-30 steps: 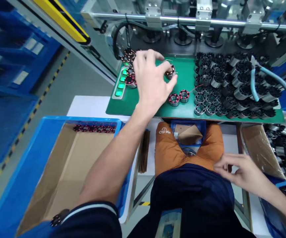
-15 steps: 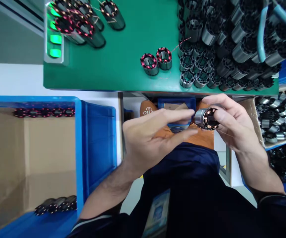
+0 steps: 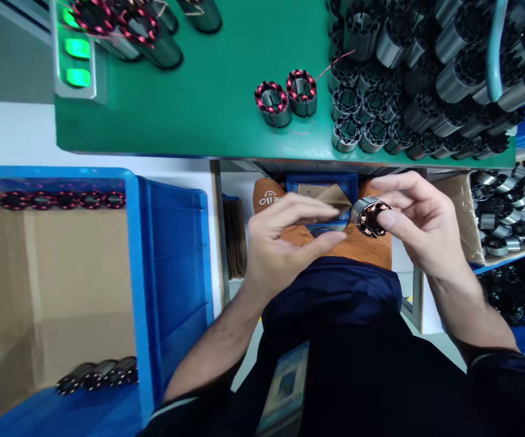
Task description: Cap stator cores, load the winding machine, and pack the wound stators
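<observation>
A short metal ring core with copper windings (image 3: 369, 216) is held over the lap by my right hand (image 3: 421, 224), thumb on its wound end and fingers behind it. Just left of the core, not touching it, my left hand (image 3: 284, 243) has its thumb and fingers apart with nothing between them. Two cores with red windings, a left one (image 3: 273, 104) and a right one (image 3: 302, 93), stand upright near the front edge of the green table (image 3: 198, 115). A loose red wire sticks out from the right one.
Many unwound cores (image 3: 374, 133) crowd the table's right side, with blue-handled pliers (image 3: 496, 54) above them. More wound cores (image 3: 153, 45) lie by a green-lit box (image 3: 78, 77). Left is a blue crate (image 3: 146, 291); right, a box of metal rings (image 3: 496, 246).
My left hand has drawn slightly away from the core. My right hand has moved the core a little left and tilted it. The view has shifted, with the table higher in the picture.
</observation>
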The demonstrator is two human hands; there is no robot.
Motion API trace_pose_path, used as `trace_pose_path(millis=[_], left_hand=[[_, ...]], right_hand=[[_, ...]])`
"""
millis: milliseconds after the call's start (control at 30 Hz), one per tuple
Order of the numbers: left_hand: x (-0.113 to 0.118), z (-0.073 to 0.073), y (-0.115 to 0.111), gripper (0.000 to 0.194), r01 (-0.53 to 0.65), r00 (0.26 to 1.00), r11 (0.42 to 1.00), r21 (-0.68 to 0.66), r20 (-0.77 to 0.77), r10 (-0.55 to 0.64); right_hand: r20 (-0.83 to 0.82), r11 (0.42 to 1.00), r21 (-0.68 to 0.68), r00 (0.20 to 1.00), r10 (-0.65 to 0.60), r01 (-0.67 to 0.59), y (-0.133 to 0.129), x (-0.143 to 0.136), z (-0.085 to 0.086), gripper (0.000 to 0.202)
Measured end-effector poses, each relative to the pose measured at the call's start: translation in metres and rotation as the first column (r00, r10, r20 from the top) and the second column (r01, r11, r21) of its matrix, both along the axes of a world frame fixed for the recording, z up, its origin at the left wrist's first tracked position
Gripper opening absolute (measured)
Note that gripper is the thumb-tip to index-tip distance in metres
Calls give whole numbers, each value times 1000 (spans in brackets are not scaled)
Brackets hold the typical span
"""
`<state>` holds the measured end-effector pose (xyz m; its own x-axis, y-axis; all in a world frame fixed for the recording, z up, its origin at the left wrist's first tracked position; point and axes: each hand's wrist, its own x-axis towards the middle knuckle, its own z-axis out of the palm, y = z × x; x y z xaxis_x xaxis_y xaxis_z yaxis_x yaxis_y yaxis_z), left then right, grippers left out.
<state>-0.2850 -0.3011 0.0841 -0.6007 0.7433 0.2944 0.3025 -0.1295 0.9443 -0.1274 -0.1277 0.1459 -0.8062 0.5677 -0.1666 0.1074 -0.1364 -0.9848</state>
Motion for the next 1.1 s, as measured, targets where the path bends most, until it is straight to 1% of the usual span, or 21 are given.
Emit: trace_pose_path(millis=[33, 67, 133, 200, 267, 333, 367, 433, 500, 567, 633, 767, 833, 867, 933, 1000, 1033, 1067, 1100], left_hand=[[1, 6, 4, 21, -38, 999, 998, 59, 23, 36], [3, 12, 7, 20, -53, 998, 994, 98, 47, 48], [7, 15, 13, 16, -13, 989, 994, 110, 145, -3], [10, 9, 16, 22, 70, 942, 995, 78, 322, -91], [12, -2, 15, 28, 123, 849, 991, 49, 511, -131], [11, -8, 13, 28, 130, 773, 991, 31, 623, -121], [10, -8, 12, 26, 137, 757, 990, 40, 640, -131], [7, -3, 12, 22, 169, 768, 982, 84, 613, -184], [4, 3, 14, 18, 195, 807, 972, 130, 542, -234], [2, 6, 16, 11, 198, 843, 970, 144, 480, -244], [2, 6, 17, 12, 196, 859, 970, 141, 452, -239], [7, 2, 16, 21, 201, 882, 975, 94, 415, -222], [14, -3, 14, 28, 203, 888, 977, 65, 408, -212], [18, -8, 13, 31, 203, 879, 978, 51, 431, -204], [25, -23, 9, 38, 205, 828, 979, 8, 532, -178], [27, -39, 5, 43, 196, 778, 979, -58, 617, -120], [25, -45, 2, 42, 166, 791, 982, -86, 606, -80], [22, -48, 0, 37, 114, 837, 989, -95, 545, -44], [18, -47, -2, 32, 52, 902, 996, -69, 430, -17]], right_hand=[[-7, 1000, 21, 1000, 2, -1, -2, -1, -1, 44], [-13, 999, 33, 1000, 5, -4, -3, -1, -2, 43], [-26, 999, 41, 1000, 10, -9, -3, -1, -3, 40], [-53, 999, 32, 998, 30, -29, -1, 3, -3, 37], [-75, 998, 23, 995, 59, -57, 1, 8, -2, 39], [-60, 997, 35, 995, 74, -72, 1, 12, -1, 43], [-42, 996, 48, 996, 79, -77, 0, 13, 0, 46], [-5, 993, 69, 996, 93, -92, -3, 13, -1, 49], [16, 991, 78, 994, 107, -108, -5, 12, -2, 50], [24, 990, 83, 994, 110, -111, -7, 10, -3, 50], [29, 990, 86, 994, 110, -112, -7, 10, -4, 51], [70, 989, 80, 991, 116, -122, -6, 12, -9, 53], [78, 989, 77, 990, 119, -125, -6, 12, -11, 53], [75, 990, 73, 990, 118, -123, -5, 12, -12, 52], [51, 992, 63, 993, 104, -107, -4, 12, -12, 51], [36, 995, 63, 996, 76, -78, -3, 11, -10, 54], [37, 995, 70, 997, 63, -65, -3, 11, -9, 56], [44, 995, 80, 998, 54, -58, -4, 10, -8, 58], [56, 994, 88, 997, 54, -59, -5, 10, -8, 59]])
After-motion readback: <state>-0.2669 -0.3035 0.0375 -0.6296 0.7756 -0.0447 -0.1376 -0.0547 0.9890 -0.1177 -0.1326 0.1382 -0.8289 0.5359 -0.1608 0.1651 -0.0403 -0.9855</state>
